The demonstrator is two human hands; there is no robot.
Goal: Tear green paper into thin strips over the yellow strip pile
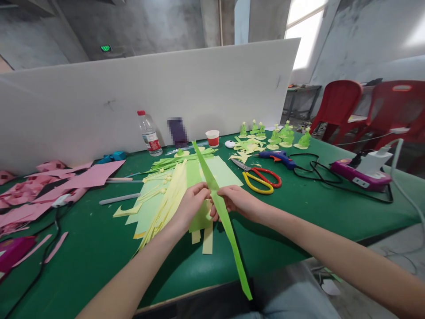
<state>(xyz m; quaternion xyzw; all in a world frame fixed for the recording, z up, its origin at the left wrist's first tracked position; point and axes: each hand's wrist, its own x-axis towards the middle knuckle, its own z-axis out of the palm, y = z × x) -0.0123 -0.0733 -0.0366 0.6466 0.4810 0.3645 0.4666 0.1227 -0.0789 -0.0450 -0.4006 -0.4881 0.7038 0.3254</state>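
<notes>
A green desk spreads before the person, with a white board standing along its far edge. Both forearms come in over the near edge and slant toward each other. The hands meet above the middle of the near half, raised a little off what lies below. The right hand grips a long green strip of paper, its thumb on top and its fingers curled underneath. The left hand pinches the same strip at its left side, thumb and forefinger close to the right thumb.

The strip is bright green, narrow and slightly bent where it is held. Its upper end points toward the far edge, over the paper pile; its lower end hangs past the near edge, above the person's lap.

Under and left of the hands lie pale green sheets, topped with a bundle of yellow strips. Pink paper crowds the left side. Bare green surface shows between the right forearm and the scissors, reaching toward the right edge, and also left of the left forearm along the near edge. A purple power strip sits by the right edge; a blue glue gun rests just beyond the scissors. Small paper trees stand near the far right corner.
</notes>
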